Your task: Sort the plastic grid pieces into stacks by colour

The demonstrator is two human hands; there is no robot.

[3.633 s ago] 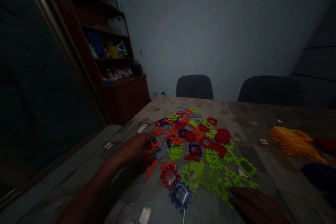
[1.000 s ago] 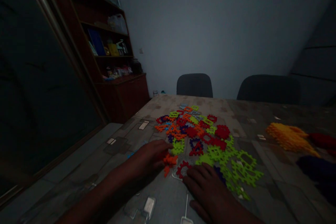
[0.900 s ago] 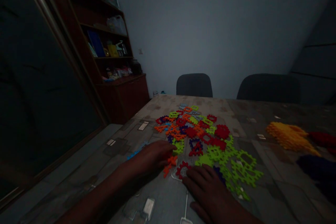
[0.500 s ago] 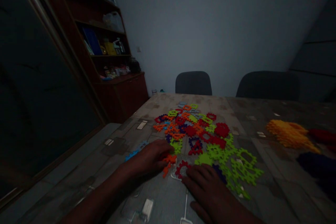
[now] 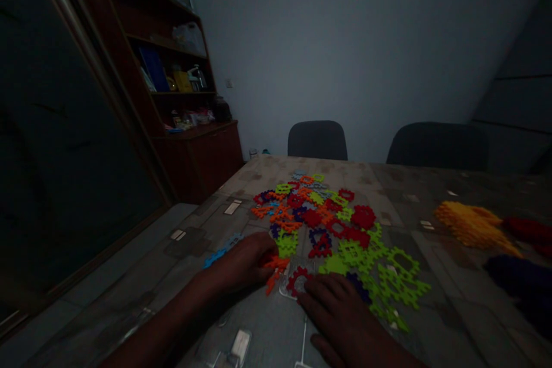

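My left hand (image 5: 252, 257) is curled over a small group of orange toothed plastic pieces (image 5: 272, 282), its fingertips closed on one of them and partly hidden. Just beyond those fingers lies a lime-green toothed frame (image 5: 287, 243). My right hand (image 5: 340, 305) rests on the table, fingers stretched out and flat, the tips at the edge of a red ring-shaped toothed piece (image 5: 297, 283). A dark purple piece (image 5: 357, 287) shows beside its knuckles. Blue pieces (image 5: 214, 257) lie behind my left wrist.
A loose spread of red, orange, green, purple and grey-blue pieces (image 5: 311, 218) covers the middle of the table (image 5: 254, 184). To the right are piles of yellow (image 5: 470, 223), red (image 5: 528, 229) and purple pieces (image 5: 513, 276). Two chairs (image 5: 318, 139) stand at the far edge.
My left hand has drawn back slightly to the left, off the lime-green frame, staying at the orange pieces. My right hand has hardly moved. The view has shifted a little.
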